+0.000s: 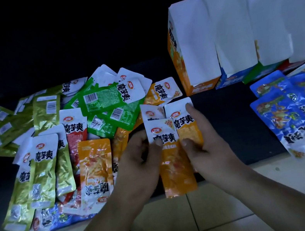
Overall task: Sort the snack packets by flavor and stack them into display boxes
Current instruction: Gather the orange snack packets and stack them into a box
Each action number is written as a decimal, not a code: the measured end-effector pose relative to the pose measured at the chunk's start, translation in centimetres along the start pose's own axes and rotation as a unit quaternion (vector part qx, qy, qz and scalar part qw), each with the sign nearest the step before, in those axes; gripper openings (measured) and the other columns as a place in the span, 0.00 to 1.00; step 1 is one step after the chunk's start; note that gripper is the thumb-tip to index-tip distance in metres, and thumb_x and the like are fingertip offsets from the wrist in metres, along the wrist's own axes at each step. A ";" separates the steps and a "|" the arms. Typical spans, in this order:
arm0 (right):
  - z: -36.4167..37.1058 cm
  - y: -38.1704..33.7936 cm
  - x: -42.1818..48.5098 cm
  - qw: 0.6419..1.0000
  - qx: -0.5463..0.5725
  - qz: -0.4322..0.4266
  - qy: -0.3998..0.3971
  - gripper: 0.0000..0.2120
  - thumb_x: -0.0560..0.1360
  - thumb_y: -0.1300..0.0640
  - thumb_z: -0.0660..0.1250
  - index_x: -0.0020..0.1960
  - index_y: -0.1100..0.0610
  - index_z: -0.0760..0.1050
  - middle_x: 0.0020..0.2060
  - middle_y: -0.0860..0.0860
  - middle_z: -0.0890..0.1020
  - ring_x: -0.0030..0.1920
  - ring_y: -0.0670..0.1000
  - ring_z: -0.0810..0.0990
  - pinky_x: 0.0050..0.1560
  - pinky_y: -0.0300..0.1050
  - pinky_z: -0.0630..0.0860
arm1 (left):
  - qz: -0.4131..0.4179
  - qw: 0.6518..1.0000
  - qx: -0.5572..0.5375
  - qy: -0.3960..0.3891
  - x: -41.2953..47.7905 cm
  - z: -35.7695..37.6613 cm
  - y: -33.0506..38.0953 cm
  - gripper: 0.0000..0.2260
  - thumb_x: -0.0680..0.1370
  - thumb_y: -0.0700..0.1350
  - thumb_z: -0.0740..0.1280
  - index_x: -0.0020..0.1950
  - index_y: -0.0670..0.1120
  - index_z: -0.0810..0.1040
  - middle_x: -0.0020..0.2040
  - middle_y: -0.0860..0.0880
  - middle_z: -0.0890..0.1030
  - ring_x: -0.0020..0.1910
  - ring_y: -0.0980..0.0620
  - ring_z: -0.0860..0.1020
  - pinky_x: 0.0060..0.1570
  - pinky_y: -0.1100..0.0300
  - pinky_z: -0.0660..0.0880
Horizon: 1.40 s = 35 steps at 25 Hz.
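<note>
both forearms reach fwd, palms inward. left hand & right hand clamp a fan of orange packets, thumbs on top, held just right of the mixed packet pile, orange display box beyond.

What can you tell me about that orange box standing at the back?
The orange display box stands upright at the left end of a row of boxes, on the dark surface. It looks like thin card: a plain white wall faces the camera, with orange printed panels on its left side and along its base. Its right side meets the next box. Neither hand touches it; its contents are hidden.
</note>
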State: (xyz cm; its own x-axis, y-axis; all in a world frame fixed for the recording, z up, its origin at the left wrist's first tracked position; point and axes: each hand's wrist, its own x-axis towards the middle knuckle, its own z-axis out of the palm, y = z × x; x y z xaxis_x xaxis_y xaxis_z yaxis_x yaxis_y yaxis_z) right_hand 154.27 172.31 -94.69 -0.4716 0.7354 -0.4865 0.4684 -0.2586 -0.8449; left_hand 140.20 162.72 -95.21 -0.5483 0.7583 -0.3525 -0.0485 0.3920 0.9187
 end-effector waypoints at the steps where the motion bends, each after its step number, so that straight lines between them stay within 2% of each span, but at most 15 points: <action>1: -0.1 -0.1 0.0 1.000 -0.007 -0.001 0.001 0.35 0.83 0.56 0.65 0.74 0.23 0.55 0.64 0.32 0.76 0.55 0.31 0.77 0.45 0.29 0.75 | 0.010 1.000 -0.006 0.008 0.0 -0.2 -0.1 0.07 0.83 0.45 0.65 0.59 0.52 0.81 0.51 0.55 0.87 0.51 0.54 0.85 0.49 0.55 0.81; 4: -1.4 -0.2 0.1 1.000 -0.010 -0.006 0.010 0.34 0.83 0.60 0.65 0.74 0.25 0.59 0.51 0.20 0.76 0.42 0.29 0.79 0.35 0.26 0.71 | -0.010 0.996 -0.063 0.069 0.7 -0.7 -0.6 0.05 0.84 0.46 0.65 0.55 0.49 0.81 0.47 0.49 0.87 0.47 0.46 0.85 0.47 0.48 0.82; 5: -1.7 -0.2 0.0 1.000 -0.001 -0.008 0.018 0.33 0.83 0.60 0.65 0.73 0.26 0.61 0.46 0.20 0.77 0.40 0.29 0.79 0.38 0.31 0.80 | -0.011 0.996 -0.071 0.060 0.7 -0.4 -0.5 0.05 0.84 0.45 0.65 0.54 0.48 0.81 0.46 0.48 0.87 0.46 0.47 0.85 0.46 0.50 0.81; 6: -1.8 -0.2 -0.2 0.999 0.014 -0.013 0.027 0.30 0.84 0.59 0.64 0.73 0.27 0.63 0.46 0.23 0.79 0.41 0.29 0.80 0.47 0.37 0.82 | -0.010 0.997 -0.068 0.043 0.5 0.2 -0.4 0.06 0.83 0.45 0.66 0.54 0.47 0.81 0.45 0.49 0.87 0.44 0.50 0.85 0.44 0.53 0.81; 7: -1.7 -0.2 -0.4 0.999 0.034 -0.020 0.033 0.27 0.85 0.58 0.62 0.72 0.29 0.65 0.47 0.25 0.81 0.43 0.29 0.81 0.41 0.35 0.82 | -0.010 0.998 -0.062 0.030 0.2 1.1 -0.1 0.06 0.83 0.45 0.66 0.53 0.47 0.82 0.43 0.49 0.86 0.41 0.52 0.83 0.41 0.56 0.79; 9: -1.5 0.1 -0.8 0.997 0.070 -0.028 0.031 0.22 0.85 0.55 0.59 0.74 0.33 0.66 0.50 0.25 0.81 0.49 0.29 0.81 0.42 0.30 0.79 | -0.012 0.998 -0.049 0.029 -0.4 3.2 0.0 0.07 0.83 0.47 0.67 0.49 0.47 0.82 0.39 0.49 0.84 0.36 0.54 0.81 0.36 0.57 0.77; 12: -1.7 0.4 -1.5 0.998 0.033 -0.042 0.019 0.31 0.84 0.51 0.62 0.77 0.26 0.53 0.59 0.26 0.77 0.57 0.28 0.77 0.49 0.25 0.75 | 0.006 0.999 -0.020 0.030 -0.6 5.4 -0.2 0.08 0.82 0.51 0.67 0.48 0.50 0.82 0.38 0.50 0.83 0.36 0.56 0.80 0.36 0.54 0.78; 14: -2.9 0.9 -1.4 0.999 -0.006 -0.036 0.031 0.38 0.84 0.53 0.64 0.76 0.24 0.45 0.60 0.25 0.76 0.57 0.27 0.76 0.51 0.25 0.74 | 0.079 0.991 0.106 0.025 0.1 5.9 -0.7 0.08 0.81 0.56 0.67 0.52 0.54 0.83 0.42 0.54 0.82 0.41 0.58 0.80 0.39 0.55 0.78; 16: -4.7 1.5 -1.2 0.999 -0.030 -0.012 0.040 0.40 0.83 0.53 0.65 0.77 0.25 0.43 0.51 0.15 0.73 0.50 0.20 0.73 0.44 0.20 0.72 | 0.107 0.974 0.200 0.013 0.4 6.6 -0.7 0.16 0.80 0.56 0.69 0.67 0.56 0.78 0.52 0.57 0.80 0.49 0.61 0.79 0.47 0.60 0.78; 18: -6.9 1.7 -1.1 0.995 -0.084 0.003 0.048 0.40 0.83 0.52 0.66 0.79 0.29 0.43 0.44 0.11 0.69 0.46 0.18 0.71 0.41 0.21 0.70 | 0.059 0.990 0.116 -0.057 -0.1 8.2 0.0 0.22 0.80 0.49 0.71 0.73 0.61 0.72 0.54 0.59 0.82 0.53 0.61 0.81 0.50 0.63 0.80; 21: -9.7 2.0 -0.9 0.985 -0.159 -0.007 0.061 0.39 0.81 0.49 0.67 0.82 0.35 0.47 0.59 0.24 0.72 0.55 0.30 0.73 0.53 0.34 0.71 | 0.059 0.990 0.057 -0.117 -0.6 11.0 0.6 0.24 0.80 0.40 0.70 0.66 0.67 0.73 0.47 0.59 0.83 0.45 0.59 0.83 0.40 0.67 0.79; 23: -11.1 2.6 -0.4 0.967 -0.240 -0.032 0.084 0.37 0.80 0.47 0.68 0.82 0.40 0.52 0.66 0.41 0.75 0.64 0.46 0.75 0.60 0.49 0.75 | 0.068 0.988 0.087 -0.105 0.2 12.4 0.7 0.23 0.79 0.41 0.72 0.68 0.63 0.74 0.43 0.58 0.83 0.40 0.59 0.83 0.38 0.64 0.79; 25: -11.7 3.4 0.0 0.938 -0.318 -0.065 0.123 0.35 0.79 0.47 0.69 0.81 0.47 0.59 0.68 0.52 0.74 0.66 0.56 0.75 0.60 0.54 0.77 | 0.069 0.984 0.133 -0.101 1.1 13.0 0.8 0.23 0.77 0.44 0.74 0.69 0.59 0.75 0.40 0.57 0.82 0.37 0.61 0.81 0.37 0.64 0.76; 31: -11.9 5.7 -1.7 0.922 -0.316 -0.145 0.172 0.27 0.77 0.53 0.72 0.74 0.53 0.72 0.66 0.54 0.76 0.62 0.58 0.78 0.55 0.53 0.80 | 0.077 0.981 0.173 -0.033 0.5 13.1 0.2 0.31 0.74 0.46 0.78 0.74 0.54 0.72 0.54 0.60 0.78 0.48 0.65 0.79 0.43 0.73 0.76; 35: -11.3 6.2 -1.1 0.914 -0.314 -0.167 0.196 0.23 0.74 0.52 0.74 0.68 0.52 0.78 0.65 0.53 0.76 0.63 0.60 0.78 0.56 0.55 0.80 | 0.133 0.977 0.156 -0.057 0.0 13.8 -0.2 0.26 0.76 0.39 0.74 0.74 0.52 0.75 0.57 0.57 0.81 0.49 0.62 0.83 0.50 0.62 0.81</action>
State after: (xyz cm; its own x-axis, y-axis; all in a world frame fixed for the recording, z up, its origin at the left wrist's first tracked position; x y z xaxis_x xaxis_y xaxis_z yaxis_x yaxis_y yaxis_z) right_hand 166.13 176.96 -96.91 -0.4205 0.9073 -0.0036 0.7411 0.3412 -0.5782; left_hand 151.73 169.81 -97.89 -0.4091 0.9011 -0.1433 0.3494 0.2998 0.8877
